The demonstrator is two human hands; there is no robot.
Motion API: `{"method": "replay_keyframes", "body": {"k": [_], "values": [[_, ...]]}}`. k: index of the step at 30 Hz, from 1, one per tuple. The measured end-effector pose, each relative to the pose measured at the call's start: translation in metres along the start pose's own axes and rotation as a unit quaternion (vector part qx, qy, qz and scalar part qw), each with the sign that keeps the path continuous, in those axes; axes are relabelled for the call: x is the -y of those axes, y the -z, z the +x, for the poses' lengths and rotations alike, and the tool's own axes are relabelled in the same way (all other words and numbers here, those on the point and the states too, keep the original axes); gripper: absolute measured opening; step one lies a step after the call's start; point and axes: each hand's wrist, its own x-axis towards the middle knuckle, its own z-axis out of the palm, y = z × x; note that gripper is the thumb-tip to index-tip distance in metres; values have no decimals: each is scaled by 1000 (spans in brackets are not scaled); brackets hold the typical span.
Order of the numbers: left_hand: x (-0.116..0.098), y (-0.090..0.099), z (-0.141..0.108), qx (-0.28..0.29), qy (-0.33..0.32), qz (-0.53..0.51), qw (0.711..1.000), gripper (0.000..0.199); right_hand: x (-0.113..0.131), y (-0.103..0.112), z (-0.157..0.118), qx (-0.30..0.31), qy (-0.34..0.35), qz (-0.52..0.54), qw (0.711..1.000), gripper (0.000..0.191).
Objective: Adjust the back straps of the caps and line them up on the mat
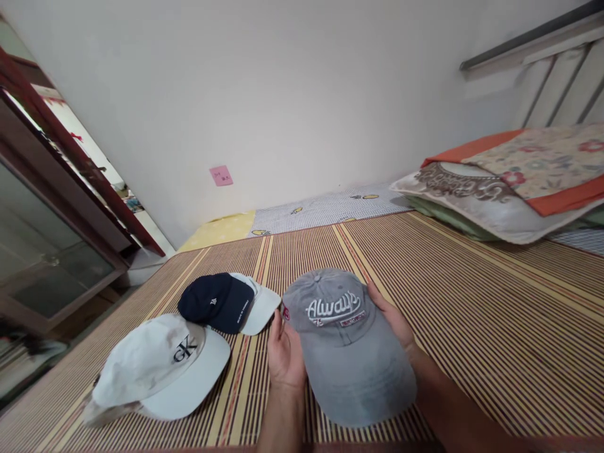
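A grey cap point(356, 371) with white "Always" lettering is held between my two hands, its brim pointing toward me. My left hand point(287, 352) supports its left side, palm partly showing, with some fingers hidden by the cap. Along the right side, my right hand point(392, 318) grips the cap, most of its fingers out of sight. To the left lies a white cap point(141, 358) with black "CK" letters on the striped mat point(462, 314). Behind that, a navy cap point(207, 301) overlaps another white cap point(264, 308), whose brim reaches close to my left hand.
Stacked pillows point(500, 207) with an orange-edged floral cover point(557, 157) rest at the right. A pink note point(221, 176) is on the white wall point(302, 94) behind the mat. At the left stands a glass-fronted cabinet point(56, 258) beside a doorway.
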Motion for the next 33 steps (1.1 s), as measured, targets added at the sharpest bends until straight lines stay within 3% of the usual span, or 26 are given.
{"method": "replay_keyframes", "body": {"k": [6,8,13,24,33], "values": [[-1,-14,0,-23,-7,-13,1000,58,-2,-1,1,10,35,-8,999,50],[3,-22,-4,-5,-4,-4,1000,53,-1,-3,1,16,35,-13,999,50],[18,-36,-13,77,87,41,992,45,-2,-12,-1,38,30,-28,998,48],[17,-39,-15,73,134,76,985,43,-2,-26,-11,42,53,-47,997,53],[22,-38,-10,22,36,72,997,56,4,-26,-12,12,54,-21,998,50]]}}
